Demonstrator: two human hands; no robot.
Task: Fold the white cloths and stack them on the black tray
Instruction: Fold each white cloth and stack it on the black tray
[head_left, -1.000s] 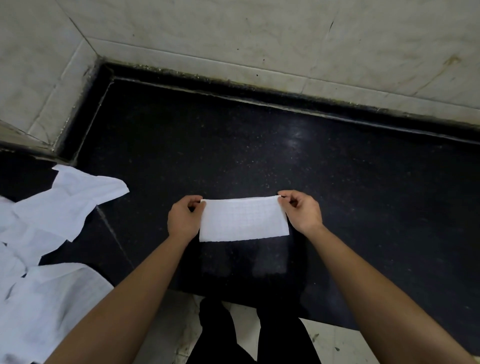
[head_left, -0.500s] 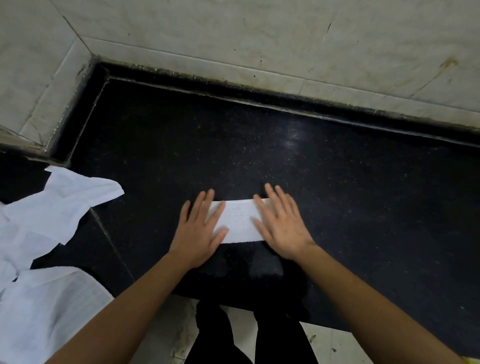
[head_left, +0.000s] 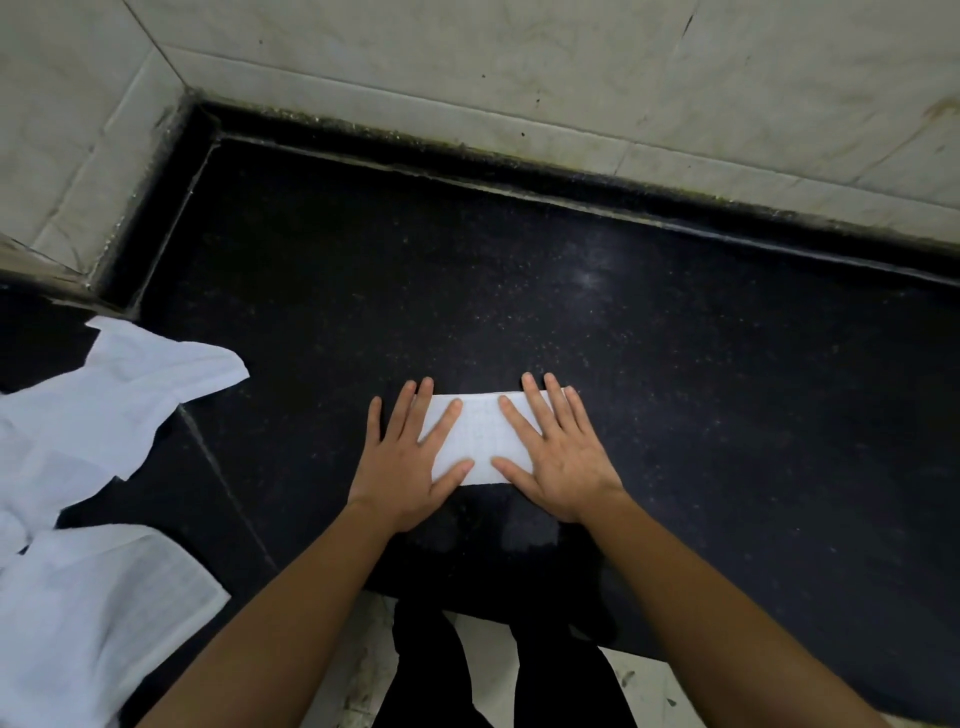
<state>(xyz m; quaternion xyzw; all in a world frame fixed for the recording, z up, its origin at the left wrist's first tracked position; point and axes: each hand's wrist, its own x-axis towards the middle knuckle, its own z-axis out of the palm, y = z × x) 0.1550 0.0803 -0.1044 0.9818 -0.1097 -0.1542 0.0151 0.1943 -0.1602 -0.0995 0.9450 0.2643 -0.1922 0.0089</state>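
Under both palms: folded cloth, narrow white strip, lying flat on black slab, long side running L-R.
L hand: flat, fingers straight + spread, thumb + index on cloth's L end, outer fingers off onto slab. Pressing, not gripping.
R hand: same, flat + spread, covers cloth's R end. Nothing pinched or curled round.
Between hands: bare mid part of cloth shows, faint grid texture, looks smooth, no ruck visible.
Far L of L hand: loose cloths, crumpled unfolded heap, well apart from the grip.
Near side, L of L forearm: another white cloth, spread out, unfolded afaict.
Beyond fingertips: more bare slab, then tiled wall.
Tray: can't tell if slab = the tray or just a counter; no separate tray, no finished stack in view.
Done (est): this cloth folded at least once, prob being flattened/creased now.
Left (est): maybe 1 more fold across, then onto stack; heap on L looks untouched, so most of job ahead.
Risk: thin cloth may spring open once hands lift.
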